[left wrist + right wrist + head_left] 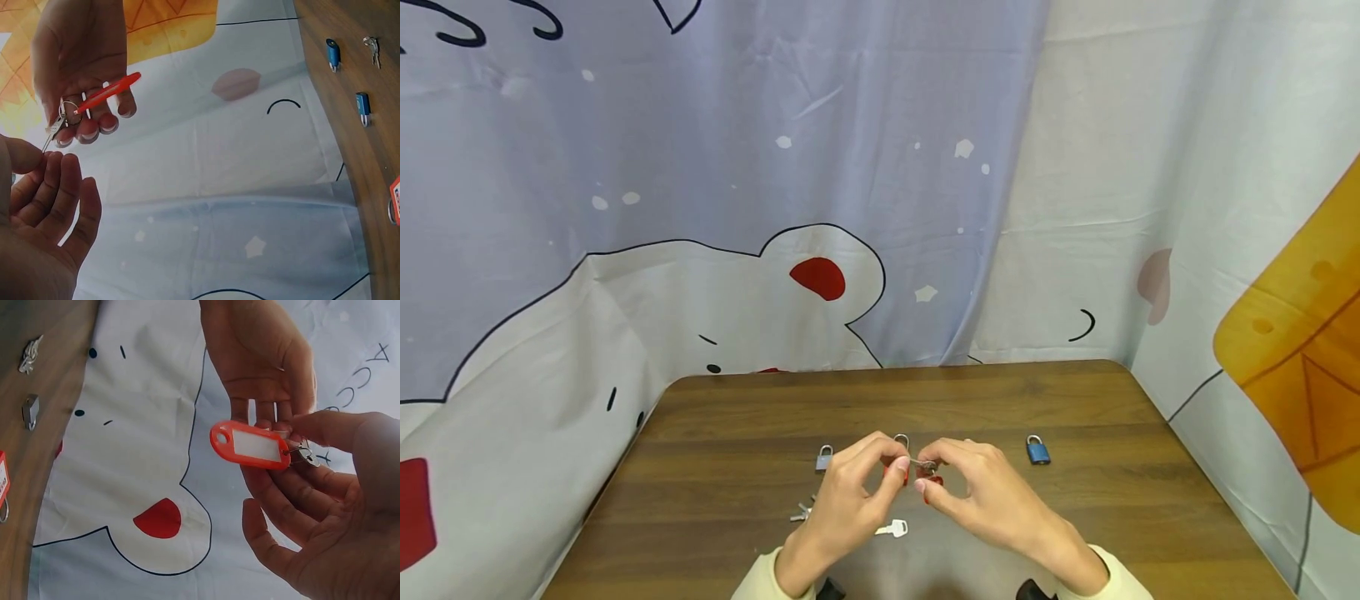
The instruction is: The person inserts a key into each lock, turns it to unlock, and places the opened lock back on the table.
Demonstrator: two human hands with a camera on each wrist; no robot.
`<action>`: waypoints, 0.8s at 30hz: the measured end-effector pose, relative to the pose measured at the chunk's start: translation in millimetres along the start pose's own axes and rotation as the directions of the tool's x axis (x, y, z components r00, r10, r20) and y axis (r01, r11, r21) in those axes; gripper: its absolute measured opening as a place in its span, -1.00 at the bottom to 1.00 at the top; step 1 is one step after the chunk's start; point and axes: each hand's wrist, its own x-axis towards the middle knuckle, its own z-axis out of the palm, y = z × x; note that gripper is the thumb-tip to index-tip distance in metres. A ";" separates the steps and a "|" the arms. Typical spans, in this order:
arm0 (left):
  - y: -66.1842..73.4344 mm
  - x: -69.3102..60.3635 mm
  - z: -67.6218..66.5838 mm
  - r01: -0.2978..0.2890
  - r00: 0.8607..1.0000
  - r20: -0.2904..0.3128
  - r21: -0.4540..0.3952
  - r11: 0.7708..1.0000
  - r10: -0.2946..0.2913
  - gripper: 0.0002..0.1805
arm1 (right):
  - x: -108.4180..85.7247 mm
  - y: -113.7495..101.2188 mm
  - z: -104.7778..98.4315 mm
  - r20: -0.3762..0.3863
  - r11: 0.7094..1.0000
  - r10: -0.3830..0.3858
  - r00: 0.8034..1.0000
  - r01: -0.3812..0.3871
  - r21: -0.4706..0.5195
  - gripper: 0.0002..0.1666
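My left hand (853, 492) pinches the blade end of a small silver key (57, 127) between thumb and fingertips. Across from it, my right hand (992, 500) grips the metal key ring (70, 112) with thumb and fingers. A red tag (250, 447) with a white label window hangs on that ring; the right wrist view shows its face, the left wrist view its edge. Both hands are raised over the table, fingertips close together. Behind them stands a red padlock (896, 473), partly covered by the left hand.
On the wooden table (865, 392), a grey padlock (823, 459) lies left and a blue padlock (1037, 451) right. Keys (802, 512) and a silver key (892, 527) lie near my left hand. The left wrist view shows another blue padlock (363, 109) and keys (373, 50).
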 end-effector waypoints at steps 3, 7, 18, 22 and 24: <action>0.3 -0.1 0.2 0.008 1.000 0.002 -0.005 1.000 -0.008 -0.85 | -1.6 0.0 0.2 -0.006 1.000 -0.004 1.000 0.004 0.007 -0.86; 0.2 -0.7 0.5 0.013 1.000 0.001 -0.017 1.000 -0.013 -0.86 | -4.4 0.5 -0.9 -0.007 0.999 0.012 1.000 -0.012 0.045 -0.88; 0.0 -3.6 6.9 0.090 0.995 0.048 -0.036 0.995 -0.088 -0.88 | -13.8 5.4 -4.1 -0.019 1.000 0.004 1.000 -0.004 -0.002 -0.84; -1.7 -3.2 8.3 0.133 0.988 0.083 -0.038 0.990 -0.130 -0.87 | -15.9 7.5 -9.4 -0.016 1.000 0.016 1.000 -0.016 -0.010 -0.83; -4.2 -1.9 9.1 0.166 0.982 0.094 -0.046 0.985 -0.161 -0.85 | -16.4 8.5 -14.2 -0.030 1.000 0.016 0.999 -0.017 -0.014 -0.82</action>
